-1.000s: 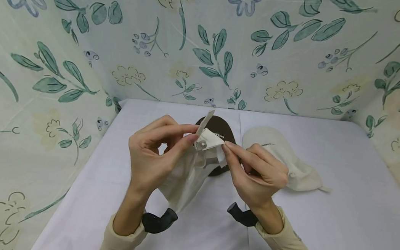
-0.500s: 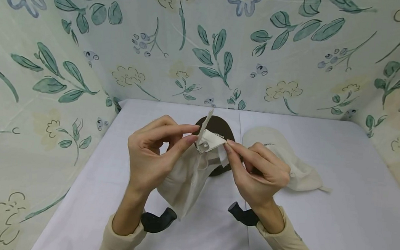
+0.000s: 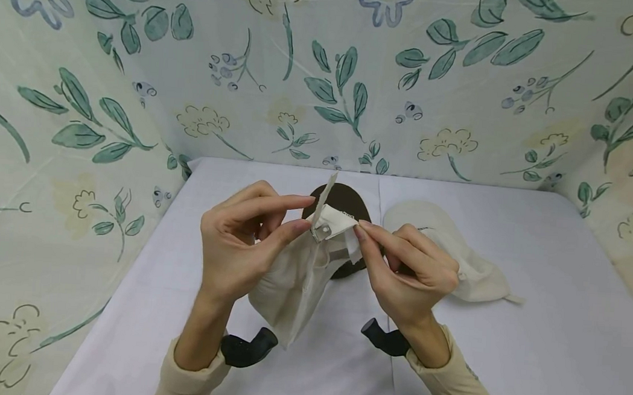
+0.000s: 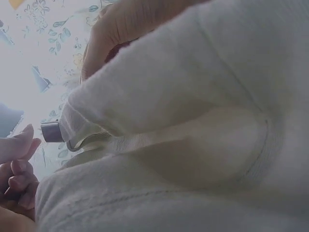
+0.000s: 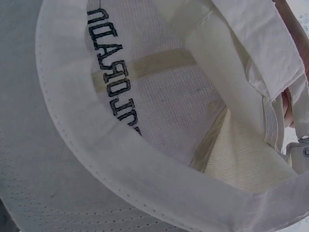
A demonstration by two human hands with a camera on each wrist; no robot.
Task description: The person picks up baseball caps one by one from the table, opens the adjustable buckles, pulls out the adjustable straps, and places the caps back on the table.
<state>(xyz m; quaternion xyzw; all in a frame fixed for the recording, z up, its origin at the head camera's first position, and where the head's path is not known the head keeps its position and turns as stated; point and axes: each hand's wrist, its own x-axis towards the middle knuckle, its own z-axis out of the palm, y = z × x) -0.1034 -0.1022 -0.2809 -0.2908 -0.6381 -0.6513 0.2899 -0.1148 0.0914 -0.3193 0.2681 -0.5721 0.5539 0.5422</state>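
Observation:
A cream cap (image 3: 285, 301) hangs between my hands, its open back and adjuster strap (image 3: 324, 203) uppermost. My right hand (image 3: 407, 266) pinches a corner of the white band beside the metal clasp (image 3: 322, 230). At the strap's left side is my left hand (image 3: 243, 235); its thumb and index finger stand apart, tips right at the strap. In the left wrist view the cap (image 4: 178, 116) hides most of that hand, and the clasp (image 4: 51, 131) sticks out near fingertips. The right wrist view looks inside the cap, at dark lettering (image 5: 113, 72) and the brim (image 5: 53, 159).
A dark brown cap (image 3: 344, 196) lies on the white table (image 3: 214, 182) behind the held cap. To its right lies another cream cap (image 3: 444, 247), strap pointing right. Floral curtains (image 3: 279, 98) surround the table, and each wrist carries a black camera mount (image 3: 247, 348).
My left thumb has moved down from the index finger, leaving a gap by the strap. The clasp end and right fingertips have shifted slightly right, and the cap's lower tip has dropped a little.

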